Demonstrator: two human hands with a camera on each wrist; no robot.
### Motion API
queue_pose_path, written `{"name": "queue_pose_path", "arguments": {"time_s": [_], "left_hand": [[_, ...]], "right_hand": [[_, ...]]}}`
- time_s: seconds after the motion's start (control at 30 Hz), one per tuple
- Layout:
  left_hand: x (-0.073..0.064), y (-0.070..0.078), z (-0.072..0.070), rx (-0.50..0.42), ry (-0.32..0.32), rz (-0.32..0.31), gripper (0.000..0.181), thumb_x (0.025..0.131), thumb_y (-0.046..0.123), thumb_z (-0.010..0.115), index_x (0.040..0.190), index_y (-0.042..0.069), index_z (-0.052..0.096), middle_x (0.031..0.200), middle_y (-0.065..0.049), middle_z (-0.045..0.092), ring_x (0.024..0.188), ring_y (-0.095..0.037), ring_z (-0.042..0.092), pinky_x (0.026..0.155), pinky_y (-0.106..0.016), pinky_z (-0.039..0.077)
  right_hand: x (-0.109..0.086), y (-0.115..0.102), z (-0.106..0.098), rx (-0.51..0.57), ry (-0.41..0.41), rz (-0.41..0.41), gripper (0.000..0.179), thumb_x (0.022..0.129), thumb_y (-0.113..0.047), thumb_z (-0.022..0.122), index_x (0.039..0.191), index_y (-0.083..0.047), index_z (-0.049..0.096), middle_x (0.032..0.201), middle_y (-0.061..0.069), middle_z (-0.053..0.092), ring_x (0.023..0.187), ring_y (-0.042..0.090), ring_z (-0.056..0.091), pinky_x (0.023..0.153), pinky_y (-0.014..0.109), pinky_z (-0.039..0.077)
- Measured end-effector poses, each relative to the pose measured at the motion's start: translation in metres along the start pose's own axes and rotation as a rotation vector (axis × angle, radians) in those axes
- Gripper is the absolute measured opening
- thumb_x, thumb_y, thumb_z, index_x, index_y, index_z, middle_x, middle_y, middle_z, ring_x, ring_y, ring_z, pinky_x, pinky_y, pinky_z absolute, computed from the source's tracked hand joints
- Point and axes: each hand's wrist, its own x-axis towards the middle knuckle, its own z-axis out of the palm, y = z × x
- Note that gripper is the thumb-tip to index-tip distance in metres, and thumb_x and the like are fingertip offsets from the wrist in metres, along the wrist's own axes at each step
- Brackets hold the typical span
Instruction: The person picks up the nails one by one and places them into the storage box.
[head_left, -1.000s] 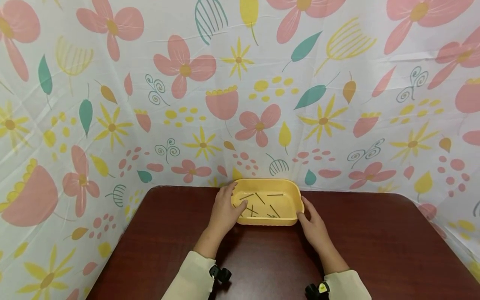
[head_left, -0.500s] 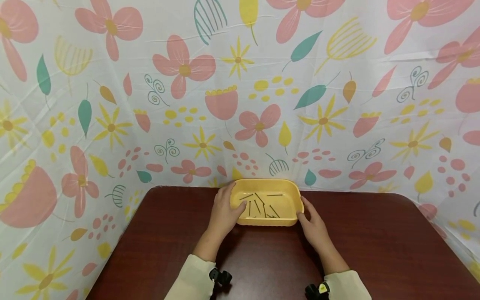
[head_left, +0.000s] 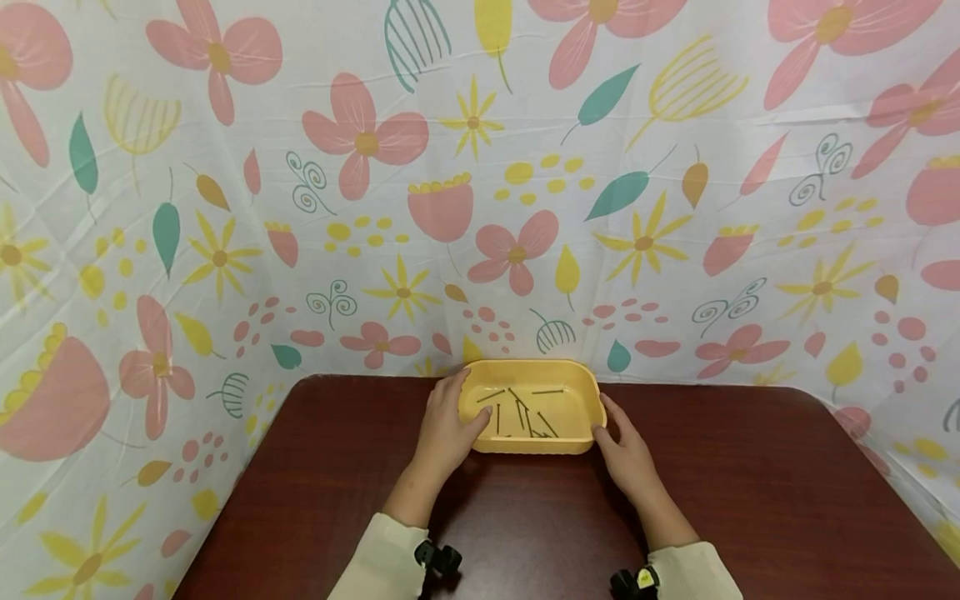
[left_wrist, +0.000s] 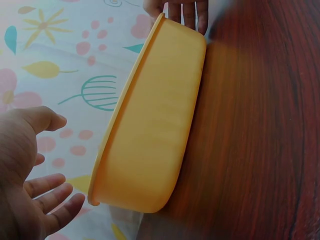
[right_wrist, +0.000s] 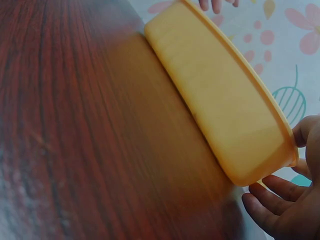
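Note:
A yellow plastic basin [head_left: 573,408] with rounded corners stands on the table near its far edge. Several thin, dark, nail-like pieces [head_left: 546,424] lie scattered on its floor. My left hand [head_left: 446,421] is at the basin's left end, its thumb over the rim in the head view. In the left wrist view that hand [left_wrist: 30,170] has loosely spread fingers and a gap between thumb and rim. At the right end, my right hand [head_left: 630,454] grips the basin, its thumb at the rim and its fingers [right_wrist: 272,200] against the end wall.
The dark red-brown wooden table [head_left: 540,517] extends in front of the basin and to both sides. Right behind it hangs a white cloth [head_left: 517,325] printed with flowers and leaves. Each wrist wears a small black camera [head_left: 438,557].
Some nail-like pieces have shifted on the basin's floor: crossed ones near the left thumb now lie apart, and others have gathered towards the middle front. Both hands stay at the basin's ends.

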Motion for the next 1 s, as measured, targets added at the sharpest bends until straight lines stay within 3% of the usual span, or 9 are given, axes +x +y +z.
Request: {"name": "queue_pose_path", "arguments": {"time_s": [0.47,1.0], "left_hand": [[-0.0023,-0.0003,-0.0045,-0.002,-0.003,-0.01,0.071,0.094,0.032,0.072,0.155,0.015,0.04,0.147,-0.013,0.047,0.131,-0.034,0.049,0.102,-0.054,0.048],[-0.0009,0.0018,-0.0059,-0.005,0.014,0.012,0.066,0.095,0.032,0.07,0.153,0.014,0.043,0.147,-0.012,0.048,0.128,-0.03,0.051,0.102,-0.051,0.049]], "right_hand": [[-0.0005,-0.0027,0.0001,-0.009,-0.008,-0.006,0.062,0.108,-0.033,0.046,0.163,-0.023,0.021,0.165,0.019,0.029,0.155,0.039,0.018,0.121,0.066,0.018],[0.0004,-0.0074,-0.0018,-0.072,0.095,-0.136,0.057,0.107,-0.031,0.05,0.158,-0.009,0.035,0.156,0.026,0.034,0.147,0.045,0.031,0.116,0.067,0.025]]}}
